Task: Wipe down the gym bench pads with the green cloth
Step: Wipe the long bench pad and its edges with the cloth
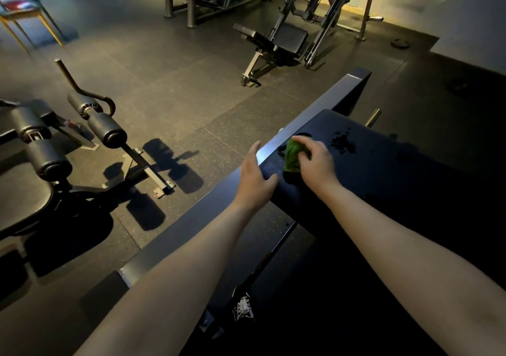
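Green cloth [293, 156] bunched in my right hand [315, 161] near the pad [383, 169] surface's left edge, left hand [256, 176] spread flat there.

Gym; padded benches [284, 40], rubber floor [169, 62]

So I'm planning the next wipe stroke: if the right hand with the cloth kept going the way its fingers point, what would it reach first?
Probably the metal frame rail along the pad's left edge; the right hand, gripping the green cloth, points up-left toward it.

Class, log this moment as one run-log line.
right hand: holds green cloth on bench pad | left hand: rests on pad edge
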Demonstrator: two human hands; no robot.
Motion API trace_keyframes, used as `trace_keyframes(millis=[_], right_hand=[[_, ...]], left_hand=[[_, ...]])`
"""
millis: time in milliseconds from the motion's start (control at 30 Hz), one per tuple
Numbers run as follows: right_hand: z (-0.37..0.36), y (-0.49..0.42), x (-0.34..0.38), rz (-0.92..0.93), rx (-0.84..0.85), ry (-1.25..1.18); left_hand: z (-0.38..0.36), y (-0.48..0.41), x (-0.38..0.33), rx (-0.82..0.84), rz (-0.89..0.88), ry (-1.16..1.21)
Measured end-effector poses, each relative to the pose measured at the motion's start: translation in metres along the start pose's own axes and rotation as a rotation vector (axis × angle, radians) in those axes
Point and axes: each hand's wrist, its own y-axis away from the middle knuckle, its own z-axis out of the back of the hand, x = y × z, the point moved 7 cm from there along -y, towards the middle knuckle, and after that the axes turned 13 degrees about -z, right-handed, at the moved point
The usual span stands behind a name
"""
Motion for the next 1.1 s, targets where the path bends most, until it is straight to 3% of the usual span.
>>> trace_keyframes(millis=[100, 167, 333, 467, 667, 833, 933, 1100], right_hand=[[-0.004, -0.013, -0.003, -0.010, 0.034, 0.171], [-0.022, -0.010, 0.002, 0.115, 0.136, 0.345], [-0.055, 0.015, 0.029, 0.414, 0.389, 0.359], [-0.058, 0.018, 0.028, 0.508, 0.370, 0.450], [-0.051, -0.016, 0.016, 0.425, 0.237, 0.599], [-0.049, -0.036, 0.010, 0.149, 0.037, 0.508], [-0.056, -0.022, 0.016, 0.142, 0.122, 0.444], [-0.070, 0.029, 0.023, 0.336, 0.405, 0.406]], left_hand=[[-0.009, 0.016, 0.033, 0.022, 0.144, -0.087], [-0.015, 0.021, 0.045, 0.012, 0.178, -0.040], [-0.021, 0.021, 0.058, -0.004, 0.197, 0.024], [-0.023, 0.024, 0.061, -0.036, 0.197, 0.063], [-0.018, 0.026, 0.062, -0.032, 0.245, 0.101], [-0.015, 0.025, 0.062, -0.061, 0.230, 0.101], [-0.016, 0.028, 0.056, -0.085, 0.216, 0.102], [-0.015, 0.026, 0.045, -0.099, 0.135, 0.113]])
